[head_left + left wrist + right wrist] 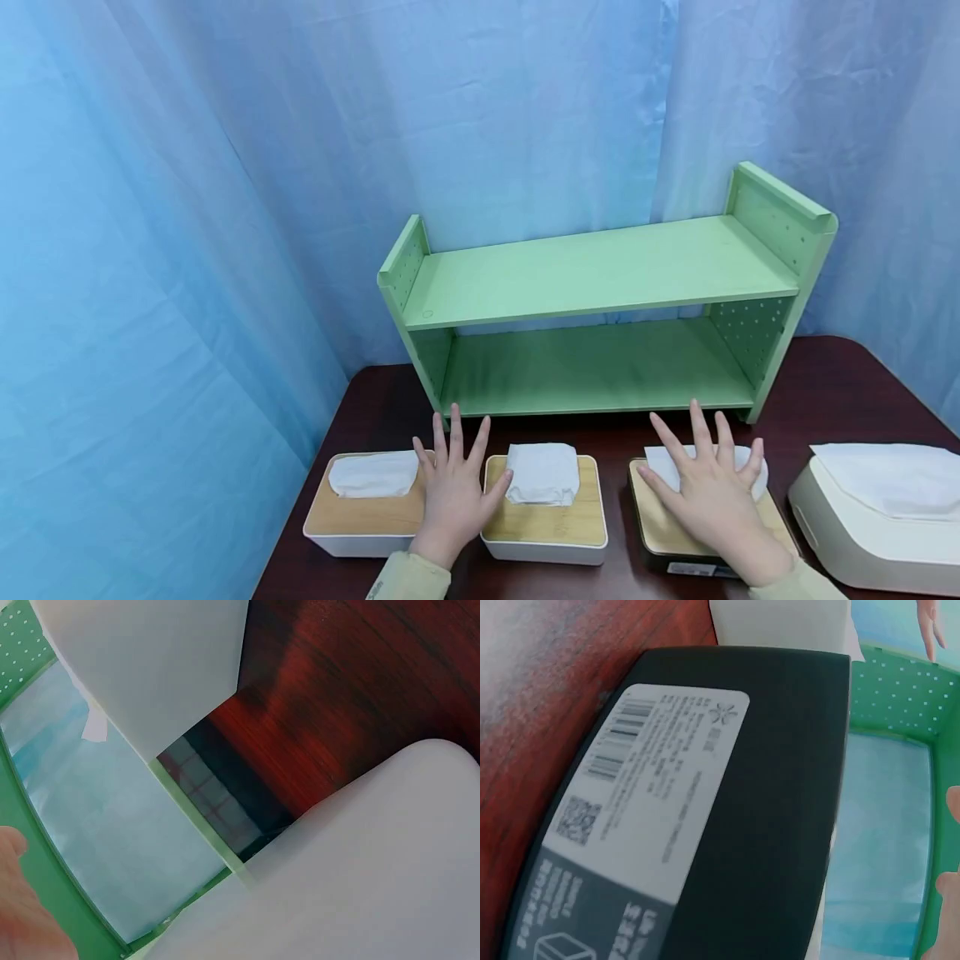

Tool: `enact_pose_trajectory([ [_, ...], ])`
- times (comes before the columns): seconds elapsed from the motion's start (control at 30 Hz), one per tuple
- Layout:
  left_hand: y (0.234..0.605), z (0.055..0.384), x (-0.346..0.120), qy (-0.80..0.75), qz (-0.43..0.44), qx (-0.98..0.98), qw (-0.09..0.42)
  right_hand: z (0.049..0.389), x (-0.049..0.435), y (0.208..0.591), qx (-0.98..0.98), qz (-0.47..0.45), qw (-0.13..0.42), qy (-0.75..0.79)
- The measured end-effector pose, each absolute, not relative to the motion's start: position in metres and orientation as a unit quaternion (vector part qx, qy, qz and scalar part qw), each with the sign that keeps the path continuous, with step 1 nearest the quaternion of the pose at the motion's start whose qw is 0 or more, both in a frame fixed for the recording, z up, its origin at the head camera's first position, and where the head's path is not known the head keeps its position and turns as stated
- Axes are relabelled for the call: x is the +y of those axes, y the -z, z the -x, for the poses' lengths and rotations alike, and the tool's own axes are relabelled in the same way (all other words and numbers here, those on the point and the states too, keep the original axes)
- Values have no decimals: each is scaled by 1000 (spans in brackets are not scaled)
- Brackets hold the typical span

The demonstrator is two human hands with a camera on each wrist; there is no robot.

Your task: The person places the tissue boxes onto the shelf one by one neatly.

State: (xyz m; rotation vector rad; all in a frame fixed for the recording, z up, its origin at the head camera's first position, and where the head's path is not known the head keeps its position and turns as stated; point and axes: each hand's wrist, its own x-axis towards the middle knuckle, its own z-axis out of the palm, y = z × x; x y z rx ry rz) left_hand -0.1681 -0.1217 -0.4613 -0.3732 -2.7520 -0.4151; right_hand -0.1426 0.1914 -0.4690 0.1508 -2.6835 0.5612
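On my head feed, creased blue curtains [510, 125] hang from nine o'clock through twelve to three (brightest near nine, I notice); a dark reddish wood-grained table [832, 392] spreads around six.

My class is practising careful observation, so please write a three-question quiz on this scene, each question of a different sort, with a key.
1. How many tissue boxes show in the head view?
2. The left hand is: A) clenched; B) spread open; C) holding a tissue.
3. True or false: the dark-sided box bears a printed label.

Key: 1. Four; 2. B; 3. True.
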Motion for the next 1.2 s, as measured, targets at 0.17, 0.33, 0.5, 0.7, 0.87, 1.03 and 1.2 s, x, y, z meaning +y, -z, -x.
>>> enact_pose_trajectory([
  [0.17, 462, 168, -120, 131, 131, -970, 158, 144, 183, 469, -959, -62, 185, -205],
  [0.33, 470, 164, -116, 126, 141, -973, 136, 145, 171, 474, -957, -84, 178, -215],
  [0.5, 482, 158, -112, 155, 157, -969, 113, 144, 152, 480, -947, -117, 177, -241],
  [0.7, 494, 153, -113, 206, 186, -958, 71, 141, 126, 484, -932, -151, 173, -280],
  [0.87, 503, 151, -118, 204, 196, -959, 19, 140, 111, 491, -919, -160, 122, -339],
  [1.03, 509, 151, -121, 229, 215, -949, 12, 139, 105, 494, -923, -144, 52, -354],
  [1.2, 510, 153, -122, 265, 214, -940, -12, 138, 102, 494, -912, -120, -47, -389],
])
